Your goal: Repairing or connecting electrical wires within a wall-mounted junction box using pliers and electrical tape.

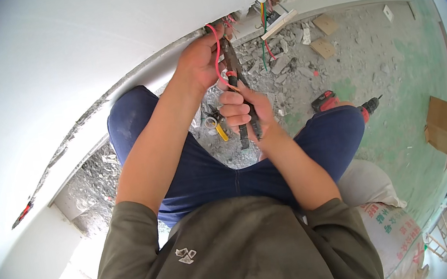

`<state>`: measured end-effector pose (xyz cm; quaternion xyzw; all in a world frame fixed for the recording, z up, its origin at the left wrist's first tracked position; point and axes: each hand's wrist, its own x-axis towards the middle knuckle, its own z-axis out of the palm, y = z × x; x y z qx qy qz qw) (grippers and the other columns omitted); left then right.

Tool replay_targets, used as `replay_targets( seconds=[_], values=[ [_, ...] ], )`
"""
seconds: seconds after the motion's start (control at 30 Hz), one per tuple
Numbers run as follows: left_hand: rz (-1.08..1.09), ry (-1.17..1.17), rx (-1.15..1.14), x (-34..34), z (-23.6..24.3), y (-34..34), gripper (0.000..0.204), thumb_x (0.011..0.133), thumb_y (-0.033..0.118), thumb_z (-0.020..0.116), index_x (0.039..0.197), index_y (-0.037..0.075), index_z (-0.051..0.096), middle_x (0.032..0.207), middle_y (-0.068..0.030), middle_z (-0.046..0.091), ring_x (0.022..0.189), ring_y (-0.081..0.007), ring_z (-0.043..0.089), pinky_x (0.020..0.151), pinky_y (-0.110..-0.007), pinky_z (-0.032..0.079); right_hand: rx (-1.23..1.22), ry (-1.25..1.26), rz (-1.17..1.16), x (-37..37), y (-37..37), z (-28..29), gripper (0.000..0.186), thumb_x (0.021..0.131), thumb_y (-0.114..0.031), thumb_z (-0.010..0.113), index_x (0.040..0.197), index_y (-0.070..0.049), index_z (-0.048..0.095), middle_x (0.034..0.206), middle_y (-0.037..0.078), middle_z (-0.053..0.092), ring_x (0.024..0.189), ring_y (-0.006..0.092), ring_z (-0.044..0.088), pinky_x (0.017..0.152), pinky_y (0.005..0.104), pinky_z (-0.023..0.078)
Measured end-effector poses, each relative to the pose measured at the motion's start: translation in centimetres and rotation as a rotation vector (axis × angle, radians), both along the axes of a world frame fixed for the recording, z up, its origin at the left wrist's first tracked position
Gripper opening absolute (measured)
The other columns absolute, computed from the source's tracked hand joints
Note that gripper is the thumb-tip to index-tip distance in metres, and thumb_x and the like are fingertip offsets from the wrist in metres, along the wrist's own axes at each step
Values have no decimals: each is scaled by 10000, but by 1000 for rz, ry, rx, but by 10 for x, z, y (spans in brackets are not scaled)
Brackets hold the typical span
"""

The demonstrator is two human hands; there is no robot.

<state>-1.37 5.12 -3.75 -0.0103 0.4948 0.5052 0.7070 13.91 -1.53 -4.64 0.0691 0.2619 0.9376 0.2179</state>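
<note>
My left hand (203, 61) reaches up to a wall opening with pink wires (229, 23), fingers curled near the jaws of the pliers and partly hidden behind them, so what they pinch is unclear. A pink wire (217, 51) loops down across that hand toward the right one. My right hand (247, 107) grips large dark-handled pliers (231, 57) held upright, their jaws up at the opening. Just right of them, coloured wires (264, 18) hang beside a pale tilted plate (280, 26). Below, a yellow-handled tool (221, 131) lies among rubble (275, 62).
A red cordless drill (369, 108) lies beyond my right knee. Cardboard pieces (438, 125) lie on the dusty floor, with white sacks (380, 220) at lower right and a metal ladder (440, 237) farther back. A red tool (23, 212) sits at the wall's left ledge.
</note>
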Motion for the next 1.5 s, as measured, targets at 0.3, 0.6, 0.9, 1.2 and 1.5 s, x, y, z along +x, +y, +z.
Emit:
replay_targets(
  seconds=[0.3, 0.6, 0.9, 1.2, 1.5],
  values=[
    [65, 46, -17, 6, -3, 3, 229, 856, 265, 694, 1019, 114, 637, 970, 15, 643, 888, -134, 514, 862, -321, 420, 2034, -2020, 190, 47, 26, 4, 392, 875, -150, 593, 1228, -1, 511, 1005, 190, 624, 941, 350, 625, 792, 453, 489],
    [108, -8, 14, 8, -7, 4, 240, 858, 237, 691, 1026, 78, 624, 978, -20, 634, 912, -154, 516, 878, -329, 417, 2363, -2440, 327, 29, 24, 21, 490, 827, -71, 517, 1296, 42, 432, 1050, 180, 543, 884, 340, 594, 780, 437, 468],
    [146, -17, 2, 16, -5, 4, 248, 850, 205, 697, 1040, 67, 619, 991, -45, 634, 904, -181, 536, 841, -342, 450, 2364, -2560, 431, 22, 15, 31, 492, 842, -88, 517, 1308, 41, 425, 1051, 166, 553, 852, 320, 611, 784, 423, 469],
    [158, -40, 8, 13, -5, 3, 252, 849, 200, 700, 1047, 66, 620, 994, -48, 639, 904, -193, 567, 801, -349, 477, 2187, -2582, 325, 6, 10, 38, 471, 855, -168, 579, 1238, 69, 444, 1037, 216, 541, 875, 373, 606, 790, 463, 477],
    [142, 1, -7, 15, -2, 3, 233, 857, 198, 687, 1035, 62, 622, 950, -38, 649, 844, -174, 588, 725, -330, 499, 1904, -2565, 317, -2, 6, 33, 376, 861, -289, 627, 1011, 25, 483, 954, 252, 591, 885, 419, 603, 772, 476, 481]
  ],
)
